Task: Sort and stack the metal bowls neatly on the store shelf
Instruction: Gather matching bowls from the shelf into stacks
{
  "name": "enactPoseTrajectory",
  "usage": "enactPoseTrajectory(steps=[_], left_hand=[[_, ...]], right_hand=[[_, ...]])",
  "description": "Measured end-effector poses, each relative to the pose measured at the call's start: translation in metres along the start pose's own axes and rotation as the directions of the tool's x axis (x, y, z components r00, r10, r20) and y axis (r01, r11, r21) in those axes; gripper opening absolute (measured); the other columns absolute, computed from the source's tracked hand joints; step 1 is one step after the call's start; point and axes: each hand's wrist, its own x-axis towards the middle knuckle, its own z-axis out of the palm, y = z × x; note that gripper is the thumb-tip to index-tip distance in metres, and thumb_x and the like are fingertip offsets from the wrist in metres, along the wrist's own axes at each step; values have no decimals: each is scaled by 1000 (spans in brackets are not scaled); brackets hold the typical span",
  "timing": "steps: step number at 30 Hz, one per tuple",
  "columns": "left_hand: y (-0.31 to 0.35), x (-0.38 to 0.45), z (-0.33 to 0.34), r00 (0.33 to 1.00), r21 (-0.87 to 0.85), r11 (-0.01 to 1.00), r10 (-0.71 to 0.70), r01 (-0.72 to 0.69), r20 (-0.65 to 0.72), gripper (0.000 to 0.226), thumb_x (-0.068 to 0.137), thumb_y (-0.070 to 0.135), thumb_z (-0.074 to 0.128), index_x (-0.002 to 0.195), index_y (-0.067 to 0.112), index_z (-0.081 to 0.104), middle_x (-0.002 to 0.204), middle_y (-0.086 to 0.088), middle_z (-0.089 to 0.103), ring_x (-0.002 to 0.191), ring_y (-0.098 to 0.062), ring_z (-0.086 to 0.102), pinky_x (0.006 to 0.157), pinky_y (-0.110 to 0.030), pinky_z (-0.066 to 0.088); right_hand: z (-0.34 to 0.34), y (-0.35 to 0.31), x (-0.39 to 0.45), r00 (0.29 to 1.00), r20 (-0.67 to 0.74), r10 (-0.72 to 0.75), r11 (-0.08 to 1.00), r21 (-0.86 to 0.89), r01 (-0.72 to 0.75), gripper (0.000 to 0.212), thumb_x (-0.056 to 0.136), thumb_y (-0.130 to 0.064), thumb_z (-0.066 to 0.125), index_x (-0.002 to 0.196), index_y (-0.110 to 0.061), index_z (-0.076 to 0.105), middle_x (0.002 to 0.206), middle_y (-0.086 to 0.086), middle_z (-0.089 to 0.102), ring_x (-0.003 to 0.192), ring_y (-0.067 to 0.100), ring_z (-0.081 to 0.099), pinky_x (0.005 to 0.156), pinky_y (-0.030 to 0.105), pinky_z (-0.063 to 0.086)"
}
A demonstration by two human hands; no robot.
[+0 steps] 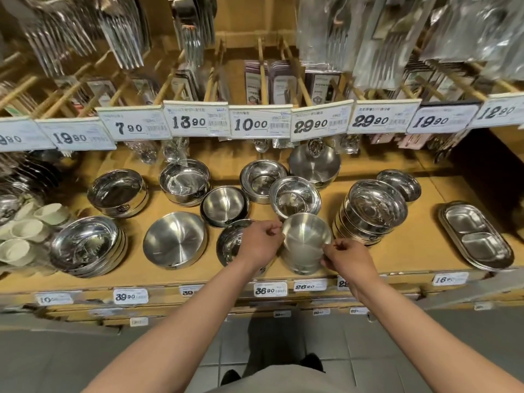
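Observation:
A tall stack of matte metal bowls (pixel 304 239) stands near the shelf's front edge. My left hand (pixel 259 243) pinches its rim on the left and my right hand (pixel 347 259) pinches the rim on the right. Behind my left hand sits a shiny bowl (pixel 231 245), partly hidden. Further back are a matte bowl (pixel 224 205), a shiny bowl (pixel 293 197) and a stack of shiny bowls (pixel 371 211) to the right.
The wooden shelf (pixel 411 251) also carries a matte bowl (pixel 174 239), a shiny stack (pixel 85 245), larger bowls behind, a divided metal tray (pixel 476 236) at right and white cups (pixel 25 231) at left. Price tags and hanging cutlery packs overhang the back.

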Motion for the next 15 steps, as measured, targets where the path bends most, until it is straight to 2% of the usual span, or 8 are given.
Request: enactPoseTrajectory(steps=[2,4,5,7,9,11,13,15], left_hand=[[-1,-5,-3,1000,-18,1000,5,-5,9,9,93,10,66,94,4,73,86,1,68,74,-9,58,75,-26,48],[-4,-11,-10,1000,-64,998,-17,17,14,15,93,13,67,105,13,76,96,3,73,85,-10,63,85,-29,51],[-7,-14,-17,1000,-87,996,-27,28,7,15,92,15,68,105,19,76,94,8,73,83,-8,65,83,-29,52],[-19,-22,-37,997,-142,989,-57,50,-50,16,93,18,67,99,30,76,89,18,74,76,1,66,74,-23,55],[-37,-31,-65,984,-191,979,-105,76,-146,19,96,17,63,96,32,74,93,16,74,81,3,68,73,-17,56],[-60,-38,-96,935,-234,961,-211,145,-286,16,98,16,60,95,25,74,97,6,74,95,-14,70,88,-34,59],[-84,-44,-125,840,-254,941,-317,222,-441,14,96,17,58,95,17,72,95,0,73,98,-29,68,94,-47,56],[-105,-48,-149,752,-268,917,-397,297,-525,10,93,17,57,95,12,66,93,-9,71,94,-35,66,90,-46,55]], right_hand=[[0,0,-2,1000,4,-10,1000,3,10,12,94,-13,68,90,-2,70,73,10,72,77,29,68,94,61,54],[-1,0,-5,1000,-8,-6,1000,19,6,16,96,-19,67,104,-5,70,81,11,74,82,30,70,94,59,55],[-2,0,-8,1000,-23,7,999,35,-6,19,97,-22,65,108,-7,68,86,11,74,85,31,71,92,57,57],[-5,4,-16,997,-51,50,992,120,-43,17,99,-25,61,105,-10,66,92,11,72,84,27,73,80,47,63],[-4,12,-30,992,-60,108,980,177,-96,16,100,-25,57,98,-10,63,82,7,73,68,17,72,60,33,62],[3,26,-43,989,-37,145,982,130,-139,25,101,-26,53,97,-4,63,67,5,70,58,18,66,50,27,57],[19,38,-53,981,39,188,979,69,-190,27,101,-29,53,100,-4,65,74,9,67,65,20,64,51,27,57],[42,45,-61,957,158,243,966,46,-253,26,100,-32,57,106,-8,67,86,12,67,72,21,66,56,29,59]])
